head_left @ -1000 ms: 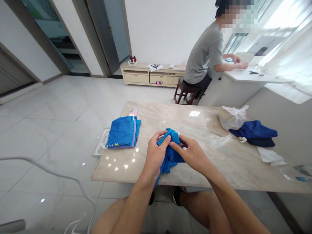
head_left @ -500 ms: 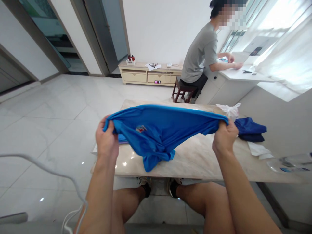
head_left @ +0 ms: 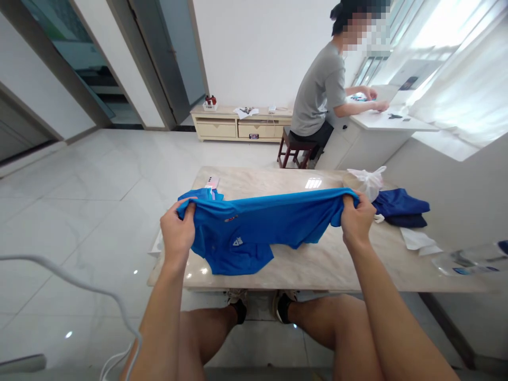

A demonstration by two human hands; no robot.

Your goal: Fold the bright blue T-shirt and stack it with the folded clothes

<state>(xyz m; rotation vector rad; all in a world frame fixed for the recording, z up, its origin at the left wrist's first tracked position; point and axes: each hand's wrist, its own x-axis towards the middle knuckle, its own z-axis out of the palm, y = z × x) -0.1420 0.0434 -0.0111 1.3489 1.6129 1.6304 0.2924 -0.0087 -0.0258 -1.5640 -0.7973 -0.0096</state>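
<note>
The marble surface (head_left: 317, 259) carries a bright blue shirt (head_left: 254, 233) stretched wide above its near edge, the lower part of the cloth resting on the stone while the top hem hangs taut between the hands. To spread it well, I judge both ends should be kept level and under even tension, so the bunched middle falls flat without creases. The left hand (head_left: 177, 235) and right hand (head_left: 357, 222) each have their fingers clamped on a corner of the shirt.

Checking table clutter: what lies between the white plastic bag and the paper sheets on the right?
In the head view, the dark blue garment lies between the white plastic bag and the paper sheets.
</note>
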